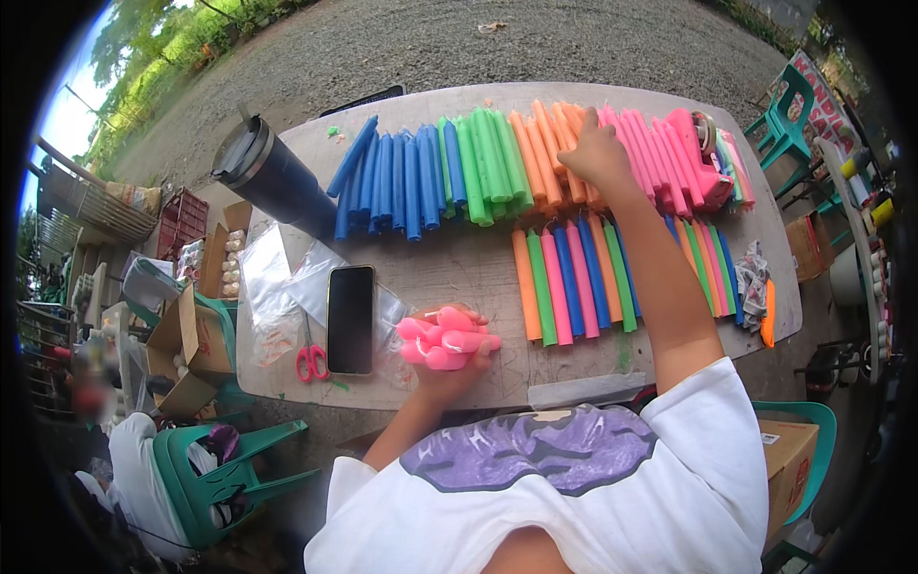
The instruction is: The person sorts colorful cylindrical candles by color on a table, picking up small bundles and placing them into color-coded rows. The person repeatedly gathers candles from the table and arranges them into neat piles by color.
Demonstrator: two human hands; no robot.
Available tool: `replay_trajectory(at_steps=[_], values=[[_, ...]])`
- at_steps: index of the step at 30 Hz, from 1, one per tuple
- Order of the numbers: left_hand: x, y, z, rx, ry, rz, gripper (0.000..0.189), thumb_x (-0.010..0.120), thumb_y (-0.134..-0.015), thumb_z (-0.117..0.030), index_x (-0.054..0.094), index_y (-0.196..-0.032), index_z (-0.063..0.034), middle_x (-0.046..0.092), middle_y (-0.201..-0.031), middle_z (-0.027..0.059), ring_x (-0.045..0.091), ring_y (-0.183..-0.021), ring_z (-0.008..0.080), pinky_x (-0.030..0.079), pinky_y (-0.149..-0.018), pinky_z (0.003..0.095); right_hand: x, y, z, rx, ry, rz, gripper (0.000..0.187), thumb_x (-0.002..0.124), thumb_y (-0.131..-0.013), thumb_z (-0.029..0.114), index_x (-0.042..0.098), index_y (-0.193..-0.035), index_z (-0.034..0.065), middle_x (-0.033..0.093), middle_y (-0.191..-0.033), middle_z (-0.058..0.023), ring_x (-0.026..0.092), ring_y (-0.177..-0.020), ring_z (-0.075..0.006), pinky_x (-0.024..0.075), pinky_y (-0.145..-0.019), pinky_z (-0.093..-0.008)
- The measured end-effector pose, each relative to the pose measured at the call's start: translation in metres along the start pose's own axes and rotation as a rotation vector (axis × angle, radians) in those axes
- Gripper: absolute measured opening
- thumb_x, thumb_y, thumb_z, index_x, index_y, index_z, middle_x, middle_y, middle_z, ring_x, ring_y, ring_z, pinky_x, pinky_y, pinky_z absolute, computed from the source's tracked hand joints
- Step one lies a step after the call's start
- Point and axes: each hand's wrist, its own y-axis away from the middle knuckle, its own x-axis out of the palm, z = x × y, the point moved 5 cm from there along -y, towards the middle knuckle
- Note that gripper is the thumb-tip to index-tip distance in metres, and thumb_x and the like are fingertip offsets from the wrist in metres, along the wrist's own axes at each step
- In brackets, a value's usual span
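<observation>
In my left hand (459, 369) is a bundle of pink candles (434, 341), held over the table's near side with the wicked ends facing me. My right hand (599, 154) is stretched across the table above the orange candles (545, 161), beside the row of pink candles (642, 154). Its thumb and forefinger are spread; whether the fingertips touch a candle is hard to tell. To the left lie green candles (491, 165) and blue candles (391, 183). Closer to me is a row of mixed-colour candles (574, 280), partly covered by my right forearm.
A pink tape dispenser (699, 165) stands at the right. Around the left side are a dark tumbler (276, 176), a phone (351, 319), pink-handled scissors (312, 361) and clear plastic bags (269, 301). An orange-handled tool (769, 313) lies by crumpled paper (753, 283) near the right edge.
</observation>
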Motion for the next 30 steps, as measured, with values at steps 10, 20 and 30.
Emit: replay_trajectory(at_steps=[10,20,30], values=[[-0.003,0.003,0.002,0.005,-0.151,0.073,0.048,0.078,-0.073,-0.004,0.047,-0.11,-0.0052,0.06,-0.1,0.0091,0.063,-0.091,0.0178,0.053,-0.078,0.0309,-0.047,0.067,0.008,-0.384,-0.745,-0.076,0.072,0.059,-0.075,0.011,0.029,-0.14,0.0047,0.053,-0.123,-0.0206,0.062,-0.102,-0.0293,0.0517,-0.083,-0.0387],[-0.005,0.02,0.029,-0.268,0.207,-0.051,0.077,0.082,-0.069,-0.008,0.032,-0.128,-0.0055,0.057,-0.109,0.0115,0.059,-0.102,0.0206,0.051,-0.088,0.0359,0.032,0.246,0.043,-0.744,-1.447,0.21,0.085,0.076,-0.073,0.003,0.024,-0.14,0.0082,0.051,-0.116,-0.0133,0.056,-0.105,-0.0199,0.0478,-0.089,-0.0361],[0.013,0.022,0.022,-0.508,0.632,0.087,0.035,0.048,-0.096,-0.036,0.048,-0.115,-0.0059,0.059,-0.11,0.0113,0.059,-0.101,0.0207,0.047,-0.093,0.0374,0.048,0.259,0.048,-0.904,-1.394,0.231,0.087,0.089,-0.064,0.024,0.037,-0.131,0.0075,0.057,-0.125,-0.018,0.057,-0.114,-0.0299,0.0461,-0.097,-0.0403]])
